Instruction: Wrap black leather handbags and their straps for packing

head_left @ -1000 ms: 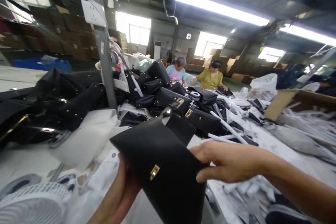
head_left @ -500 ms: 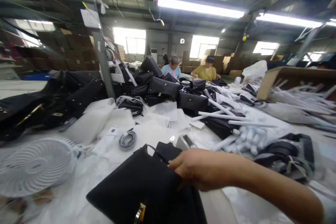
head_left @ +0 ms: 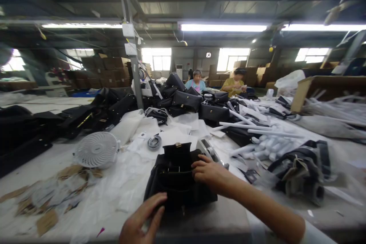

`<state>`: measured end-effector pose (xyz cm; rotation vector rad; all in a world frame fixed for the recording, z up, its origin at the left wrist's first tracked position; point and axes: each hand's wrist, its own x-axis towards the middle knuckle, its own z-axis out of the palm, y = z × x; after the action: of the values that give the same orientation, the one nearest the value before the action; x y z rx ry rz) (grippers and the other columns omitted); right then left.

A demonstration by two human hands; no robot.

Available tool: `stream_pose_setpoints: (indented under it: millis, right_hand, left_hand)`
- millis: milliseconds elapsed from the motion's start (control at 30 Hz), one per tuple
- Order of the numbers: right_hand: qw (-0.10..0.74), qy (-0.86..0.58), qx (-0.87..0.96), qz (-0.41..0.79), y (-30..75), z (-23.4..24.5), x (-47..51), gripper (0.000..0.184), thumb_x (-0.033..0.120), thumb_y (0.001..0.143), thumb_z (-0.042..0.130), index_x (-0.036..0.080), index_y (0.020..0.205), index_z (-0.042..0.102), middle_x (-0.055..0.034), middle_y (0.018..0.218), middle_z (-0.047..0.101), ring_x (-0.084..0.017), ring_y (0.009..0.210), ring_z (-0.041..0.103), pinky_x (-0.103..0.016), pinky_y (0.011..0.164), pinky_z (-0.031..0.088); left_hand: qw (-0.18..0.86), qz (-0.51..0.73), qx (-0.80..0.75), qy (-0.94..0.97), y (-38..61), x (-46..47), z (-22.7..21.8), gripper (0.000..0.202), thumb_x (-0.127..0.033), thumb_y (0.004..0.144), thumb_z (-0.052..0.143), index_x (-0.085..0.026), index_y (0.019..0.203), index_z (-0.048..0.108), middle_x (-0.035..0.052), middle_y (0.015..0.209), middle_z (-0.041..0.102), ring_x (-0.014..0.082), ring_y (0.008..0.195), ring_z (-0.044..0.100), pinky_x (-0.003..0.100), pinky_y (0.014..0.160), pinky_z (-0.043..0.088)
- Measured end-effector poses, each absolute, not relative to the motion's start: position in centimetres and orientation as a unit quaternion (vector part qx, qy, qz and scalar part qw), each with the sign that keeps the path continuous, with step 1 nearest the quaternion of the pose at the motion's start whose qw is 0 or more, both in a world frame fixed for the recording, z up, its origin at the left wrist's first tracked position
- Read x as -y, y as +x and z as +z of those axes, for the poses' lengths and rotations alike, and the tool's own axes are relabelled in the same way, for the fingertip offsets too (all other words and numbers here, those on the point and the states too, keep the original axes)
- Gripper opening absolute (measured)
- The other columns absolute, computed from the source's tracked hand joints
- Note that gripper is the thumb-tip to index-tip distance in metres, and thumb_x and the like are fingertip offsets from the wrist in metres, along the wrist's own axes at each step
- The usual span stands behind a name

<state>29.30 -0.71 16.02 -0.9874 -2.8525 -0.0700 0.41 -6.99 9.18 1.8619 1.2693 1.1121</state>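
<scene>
A black handbag (head_left: pixel 183 194) stands on the table in front of me, its flap (head_left: pixel 177 154) with a gold-coloured clasp raised at the back and its mouth facing up. My right hand (head_left: pixel 213 175) grips the bag's upper right edge, fingers bent over the rim. At the front left corner, my left hand (head_left: pixel 143 217) has thumb and fingers curled against the bag. The bag's inside is too dark to make out. Just behind its right side sits a grey tape dispenser (head_left: pixel 207 148), partly covered.
To the left are a white fan (head_left: pixel 97 149), brown paper scraps (head_left: pixel 47 221) and a grey coil (head_left: pixel 154 143). Black bags (head_left: pixel 187 101) pile up behind, with white rolls (head_left: pixel 268 146) and a cardboard box (head_left: pixel 300 91) at right. Two people sit across the table.
The bag has turned upright, with its mouth and raised flap now in view. My left hand has come into view at its front left. The camera view has shifted.
</scene>
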Motion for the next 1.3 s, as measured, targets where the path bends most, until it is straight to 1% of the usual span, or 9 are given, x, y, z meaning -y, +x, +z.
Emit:
stream_pose_setpoints:
  millis: [167, 267, 400, 567, 700, 900, 1067, 1200, 1300]
  right_hand:
    - [0.128, -0.362, 0.923, -0.029, 28.7, 13.1, 3.6, 0.019, 0.008, 0.092, 0.054, 0.021, 0.095, 0.068, -0.0022, 0.113, 0.071, -0.022, 0.128, 0.05, -0.052, 0.12, 0.016]
    - [0.156, -0.375, 0.914, -0.019, 28.5, 13.2, 5.5, 0.023, 0.007, 0.091, 0.053, 0.021, 0.102, 0.067, -0.0033, 0.117, 0.07, -0.023, 0.125, 0.053, -0.052, 0.12, 0.016]
    - [0.243, -0.386, 0.889, 0.044, 29.7, 14.7, 7.3, 0.038, 0.005, 0.085, 0.054, 0.025, 0.116, 0.063, -0.0031, 0.129, 0.064, -0.021, 0.124, 0.055, -0.047, 0.12, 0.024]
    - [0.437, -0.545, 0.714, 0.049, 31.3, 14.7, 7.2, 0.025, 0.022, 0.097, 0.051, 0.026, 0.118, 0.065, -0.0068, 0.125, 0.065, -0.021, 0.118, 0.06, -0.037, 0.104, 0.048]
    - [0.436, -0.539, 0.719, 0.057, 30.6, 13.5, 6.3, 0.023, 0.027, 0.097, 0.055, 0.028, 0.117, 0.067, -0.0053, 0.124, 0.066, -0.022, 0.118, 0.06, -0.039, 0.103, 0.049]
    - [0.417, -0.486, 0.768, 0.008, 27.2, 14.3, 5.8, 0.024, 0.021, 0.092, 0.062, 0.028, 0.115, 0.068, -0.0039, 0.112, 0.072, -0.025, 0.107, 0.064, -0.045, 0.1, 0.046]
    - [0.422, -0.505, 0.714, 0.241, 24.1, 16.3, 5.2, 0.028, 0.022, 0.083, 0.073, 0.027, 0.111, 0.073, -0.0022, 0.105, 0.074, -0.023, 0.097, 0.068, -0.033, 0.087, 0.052]
    - [0.448, -0.469, 0.595, 0.474, 23.1, 17.3, 4.4, 0.018, 0.024, 0.081, 0.073, 0.02, 0.097, 0.076, -0.0012, 0.082, 0.075, -0.017, 0.073, 0.068, -0.026, 0.071, 0.051]
    - [0.452, -0.44, 0.544, 0.554, 22.8, 17.9, 4.1, 0.023, 0.034, 0.077, 0.077, 0.015, 0.091, 0.077, -0.0015, 0.07, 0.071, -0.014, 0.066, 0.065, -0.023, 0.065, 0.048]
  left_hand:
    - [0.052, 0.309, -0.437, 0.843, 0.9, 1.8, 12.3, 0.044, -0.039, 0.089, 0.061, -0.027, 0.131, 0.059, 0.0088, 0.146, 0.052, 0.0315, 0.134, 0.047, 0.05, 0.11, 0.042]
    - [-0.009, 0.225, -0.481, 0.847, 1.9, 0.9, 13.7, 0.034, -0.03, 0.087, 0.061, -0.018, 0.12, 0.064, 0.0159, 0.131, 0.062, 0.0336, 0.123, 0.056, 0.05, 0.1, 0.05]
    - [-0.041, 0.176, -0.503, 0.845, 2.1, 0.7, 15.2, 0.027, -0.011, 0.086, 0.053, -0.02, 0.108, 0.066, 0.0113, 0.107, 0.068, 0.0311, 0.103, 0.064, 0.048, 0.086, 0.054]
    - [0.027, 0.274, -0.464, 0.842, 0.9, -0.8, 13.1, 0.022, -0.025, 0.09, 0.056, -0.024, 0.108, 0.068, 0.0097, 0.114, 0.069, 0.0291, 0.106, 0.065, 0.044, 0.09, 0.055]
    - [0.111, 0.375, -0.439, 0.809, -0.1, -1.0, 11.6, 0.024, -0.037, 0.087, 0.062, -0.029, 0.108, 0.072, 0.0066, 0.112, 0.071, 0.0275, 0.107, 0.067, 0.041, 0.092, 0.056]
    - [0.268, 0.432, -0.405, 0.76, -0.8, -0.6, 13.1, 0.022, -0.036, 0.083, 0.067, -0.034, 0.104, 0.074, 0.0012, 0.109, 0.074, 0.0228, 0.107, 0.068, 0.035, 0.097, 0.054]
    - [0.298, 0.426, -0.403, 0.753, -1.1, -0.7, 13.4, 0.021, -0.035, 0.081, 0.068, -0.032, 0.101, 0.077, 0.003, 0.108, 0.075, 0.0263, 0.109, 0.067, 0.039, 0.099, 0.052]
    - [0.309, 0.426, -0.412, 0.744, -1.6, -0.9, 13.3, 0.022, -0.037, 0.082, 0.068, -0.031, 0.102, 0.075, 0.0026, 0.112, 0.074, 0.0272, 0.111, 0.066, 0.04, 0.101, 0.051]
    - [0.315, 0.427, -0.413, 0.74, -1.8, -0.8, 13.6, 0.023, -0.037, 0.082, 0.068, -0.031, 0.104, 0.074, 0.002, 0.113, 0.074, 0.027, 0.112, 0.065, 0.039, 0.1, 0.051]
